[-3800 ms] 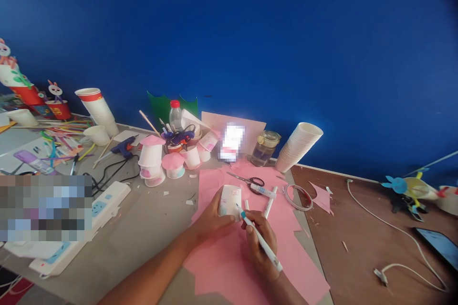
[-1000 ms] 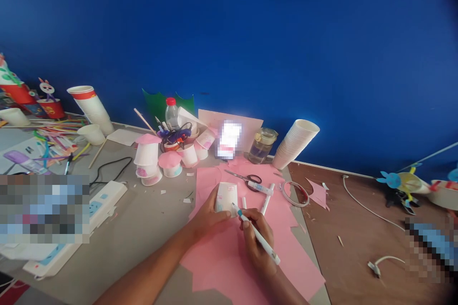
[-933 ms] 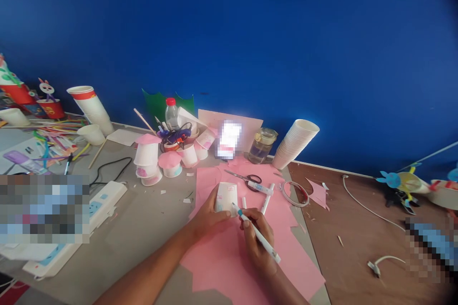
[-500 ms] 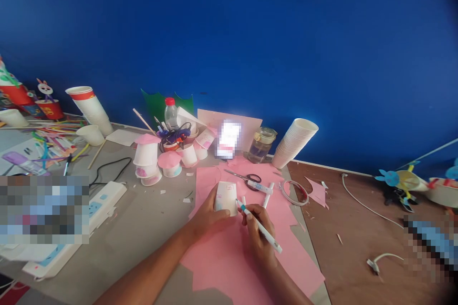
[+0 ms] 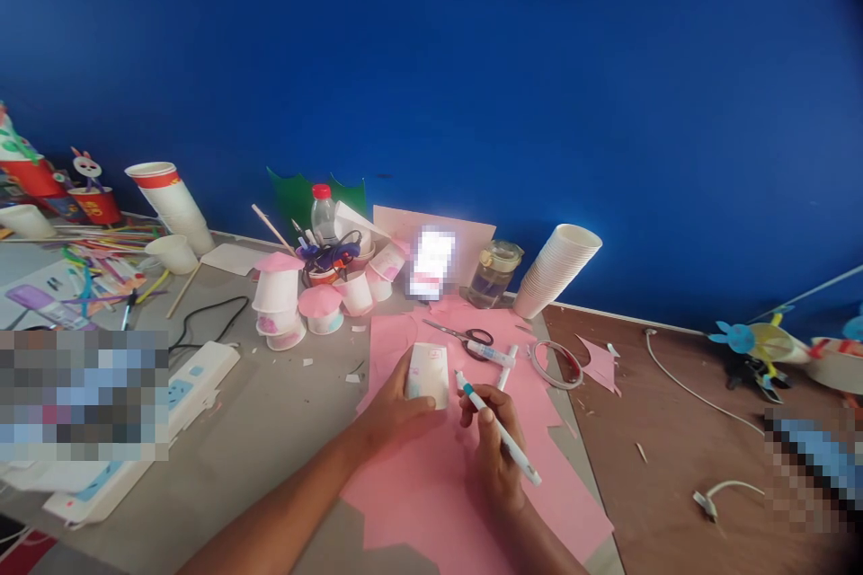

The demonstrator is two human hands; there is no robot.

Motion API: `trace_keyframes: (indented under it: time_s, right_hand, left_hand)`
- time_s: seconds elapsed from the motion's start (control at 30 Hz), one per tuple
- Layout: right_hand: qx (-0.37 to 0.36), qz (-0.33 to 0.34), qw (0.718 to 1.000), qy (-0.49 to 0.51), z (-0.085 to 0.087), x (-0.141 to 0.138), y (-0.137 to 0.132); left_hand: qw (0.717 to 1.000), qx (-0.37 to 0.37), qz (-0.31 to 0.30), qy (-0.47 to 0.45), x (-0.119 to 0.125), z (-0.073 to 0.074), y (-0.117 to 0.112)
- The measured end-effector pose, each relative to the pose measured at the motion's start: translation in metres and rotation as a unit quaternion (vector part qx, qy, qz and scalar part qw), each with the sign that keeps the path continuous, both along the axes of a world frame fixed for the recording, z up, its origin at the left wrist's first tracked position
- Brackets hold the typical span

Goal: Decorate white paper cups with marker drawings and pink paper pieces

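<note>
Over pink paper [image 5: 431, 503] on the grey tabletop [image 5: 262, 422]: left hand [image 5: 396, 406] wrapped round a white paper cup [image 5: 430, 375], closed snugly, thumb along the near end, fingers mostly hidden behind. Cup bears a small red drawn square near its far end, faint pink and bluish marks on its left side.

Right hand [image 5: 497, 436] holds a white marker [image 5: 509, 445] with a teal collar, digits curled about the barrel. Marker slants, tip up and leftward, just beside the cup's right side, seemingly not touching.

Beyond the hands, scissors [image 5: 456, 334] lie on the paper, a pen [image 5: 492, 354] beside their handles. Tape roll [image 5: 574, 379] at the paper's right edge. Left of the cup, well apart, two pink-roofed cup models [image 5: 276, 292]. Behind: glass jar [image 5: 494, 277], tilted stack of paper cups [image 5: 558, 271], phone [image 5: 431, 262] upright, screen blurred.
</note>
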State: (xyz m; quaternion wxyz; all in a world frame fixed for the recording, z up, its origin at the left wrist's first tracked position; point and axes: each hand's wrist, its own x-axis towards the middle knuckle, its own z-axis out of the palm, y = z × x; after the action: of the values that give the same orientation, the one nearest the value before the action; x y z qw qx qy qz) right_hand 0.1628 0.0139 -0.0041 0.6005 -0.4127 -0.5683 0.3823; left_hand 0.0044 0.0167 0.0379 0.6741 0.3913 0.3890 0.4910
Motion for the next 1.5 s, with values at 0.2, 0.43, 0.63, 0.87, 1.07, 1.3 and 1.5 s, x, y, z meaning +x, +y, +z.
trace_keyframes:
  time_s: [0.2,0.43,0.63,0.87,1.07,1.3,1.5]
  right_hand:
    - [0.081,0.029,0.992,-0.087,0.006,0.0,-0.002]
    - [0.104,0.024,0.986,-0.127,0.007,0.0,-0.001]
    - [0.12,0.044,0.983,-0.132,0.005,-0.001,-0.001]
    - [0.112,0.047,0.983,-0.135,0.001,-0.001,0.001]
    - [0.096,0.058,0.985,-0.135,-0.003,-0.002,0.0]
    - [0.126,0.057,0.979,-0.149,0.004,-0.003,0.0]
    - [0.149,0.059,0.977,-0.14,0.007,-0.003,0.001]
  left_hand:
    - [1.0,0.003,0.002,-0.012,0.0,-0.003,0.002]
    - [1.0,-0.003,0.0,-0.003,-0.001,-0.004,0.001]
    - [1.0,0.0,-0.001,-0.001,0.0,-0.006,0.002]
    - [1.0,-0.001,-0.001,0.014,0.0,-0.005,0.001]
    - [1.0,0.001,0.0,0.024,-0.001,-0.004,0.001]
    - [1.0,0.007,0.005,0.029,-0.002,-0.009,0.001]
    - [1.0,0.009,0.006,0.023,-0.002,-0.012,0.002]
